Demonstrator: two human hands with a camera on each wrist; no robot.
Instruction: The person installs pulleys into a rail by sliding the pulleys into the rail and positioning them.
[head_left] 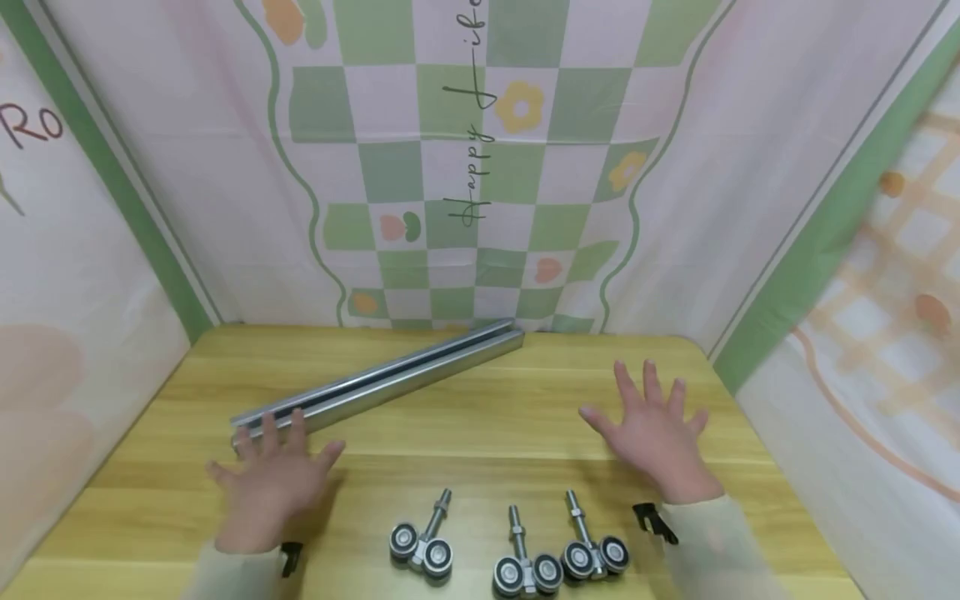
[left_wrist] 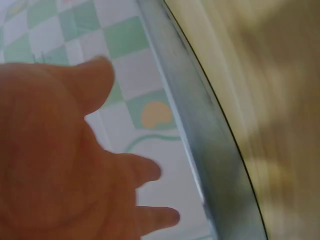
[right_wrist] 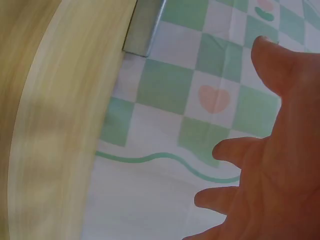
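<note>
My left hand (head_left: 273, 483) is spread with straight fingers, holding nothing, above the near left end of a long slotted metal rail (head_left: 420, 372). In the left wrist view the rail (left_wrist: 200, 135) runs past the fingertips; contact cannot be told. My right hand (head_left: 660, 437) hovers over the right side of the table, fingers fanned out and holding nothing. Between the hands, close to the front, lie a roller trolley (head_left: 422, 542) with a threaded bolt, a second roller trolley (head_left: 527, 567), and a third roller trolley (head_left: 595, 550) beside it. Each has paired wheels and its bolt pointing away from me.
The wood-grain table (head_left: 465, 450) ends at a hanging checkered cloth (head_left: 450, 167) at the back. More printed cloth stands along the left side (head_left: 82, 292) and the right side (head_left: 862, 358). The rail lies diagonally, its far end near the back edge.
</note>
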